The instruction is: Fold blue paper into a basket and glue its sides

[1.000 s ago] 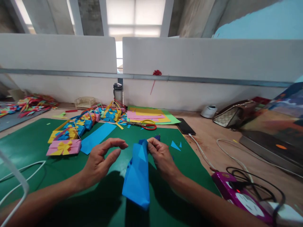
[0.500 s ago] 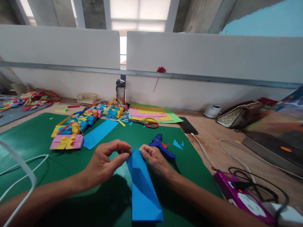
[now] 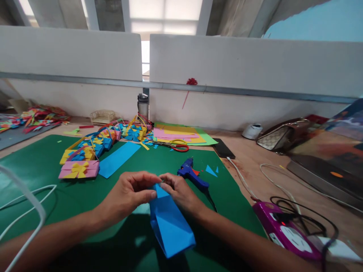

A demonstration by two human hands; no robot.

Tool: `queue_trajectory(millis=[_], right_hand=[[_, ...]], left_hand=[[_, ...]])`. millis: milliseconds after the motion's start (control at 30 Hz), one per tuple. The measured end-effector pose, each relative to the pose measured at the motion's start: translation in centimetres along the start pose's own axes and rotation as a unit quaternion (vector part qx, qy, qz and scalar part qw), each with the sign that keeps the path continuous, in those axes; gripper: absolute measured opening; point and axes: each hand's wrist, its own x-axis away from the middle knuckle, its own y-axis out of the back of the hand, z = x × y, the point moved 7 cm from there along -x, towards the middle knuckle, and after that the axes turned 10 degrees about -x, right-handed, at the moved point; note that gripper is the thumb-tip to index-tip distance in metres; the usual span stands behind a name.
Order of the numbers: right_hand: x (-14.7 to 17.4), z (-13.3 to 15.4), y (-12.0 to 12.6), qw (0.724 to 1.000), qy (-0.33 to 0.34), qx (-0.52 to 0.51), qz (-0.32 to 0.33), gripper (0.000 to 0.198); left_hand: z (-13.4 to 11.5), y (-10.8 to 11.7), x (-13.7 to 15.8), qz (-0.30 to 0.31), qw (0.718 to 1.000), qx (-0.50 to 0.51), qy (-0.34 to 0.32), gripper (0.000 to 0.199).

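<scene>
Both hands pinch the far end of a folded piece of blue paper [image 3: 171,219], whose near end stands slightly open and boxy. My left hand [image 3: 132,192] grips its left corner between thumb and fingers. On the right corner, my right hand [image 3: 181,192] is closed, its fingertips close to the left ones. Just beyond the right hand lies a blue glue gun [image 3: 193,174] on the green mat [image 3: 82,204]. A flat blue paper strip [image 3: 120,158] rests farther left, beside a small pink paper bag [image 3: 79,169] with a yellow bow.
More small paper bags [image 3: 99,143] line the mat's left side. At the back are scissors [image 3: 178,146], coloured paper sheets [image 3: 181,134] and a bottle [image 3: 143,105]. A phone [image 3: 224,148] and a purple power strip [image 3: 286,230] with cables lie right. A white cable [image 3: 28,196] crosses the left.
The folded blue paper has tilted, its near end lifting and opening out. Both hands have shifted slightly left and closer together at its far end.
</scene>
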Motion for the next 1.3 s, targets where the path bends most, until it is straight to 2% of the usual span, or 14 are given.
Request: queue_trajectory(millis=[67,133,233,367,533,700,833,900,1033,1167,1300], right_hand=[[-0.1,0.8,0.9,0.999,0.017,0.021,-0.028,0.032],[0.0,1.8,2.1,0.996,0.038,0.051,-0.061,0.043],[0.2,3.4,3.5,0.986,0.084,0.113,-0.093,0.042],[0.6,4.7,4.0,0.962,0.151,0.190,-0.122,0.034],[1.1,4.7,4.0,0.967,0.156,0.134,-0.149,0.012],[1.1,4.4,4.0,0.978,0.144,0.042,-0.143,0.016],[0.4,3.6,5.2,0.978,0.113,-0.043,-0.172,0.014],[0.3,3.4,5.5,0.977,0.105,-0.045,-0.179,0.014],[0.5,3.7,4.8,0.984,0.096,-0.023,-0.149,0.024],[1.4,5.1,4.2,0.981,0.133,0.015,-0.139,0.020],[2.6,6.4,3.6,0.973,0.176,0.065,-0.135,0.032]], left_hand=[[-0.5,0.7,0.0,-0.044,0.999,-0.024,-0.017,0.022],[-1.0,1.3,-0.1,-0.085,0.994,-0.052,-0.040,0.019],[-1.3,1.9,-0.1,-0.116,0.989,-0.073,-0.061,0.021],[-1.2,2.2,0.0,-0.127,0.986,-0.090,-0.064,0.022],[-1.3,2.1,0.0,-0.141,0.981,-0.113,-0.067,0.023],[-1.2,2.4,-0.1,-0.160,0.983,-0.087,-0.033,0.019],[-1.7,3.4,0.3,-0.195,0.975,-0.101,-0.045,0.019],[-1.7,3.7,0.4,-0.205,0.971,-0.116,-0.047,0.020],[-1.3,3.6,0.1,-0.202,0.967,-0.149,-0.039,0.020],[-0.9,3.5,-0.4,-0.196,0.966,-0.163,-0.035,0.020],[-0.4,3.4,-0.6,-0.195,0.969,-0.151,-0.022,0.021]])
